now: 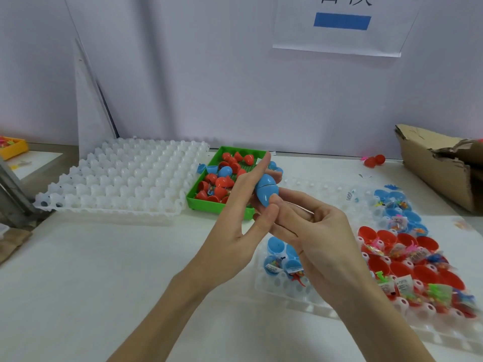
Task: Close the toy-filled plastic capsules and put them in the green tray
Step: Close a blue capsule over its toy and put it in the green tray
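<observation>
both hands meet on the blue capsule (265, 190), held just in front of the green tray (206, 202): left hand (235, 231) straight-fingered against its side, right hand (311, 226) pinching it. it looks light, rigid and slick, so press the two halves, not the seam. open filled capsules (407, 259) sit right of the tray.

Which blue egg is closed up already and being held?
The blue capsule pressed between the left hand and right hand, before the green tray. The other blue ones in the white holder are open halves with toys showing.
</observation>
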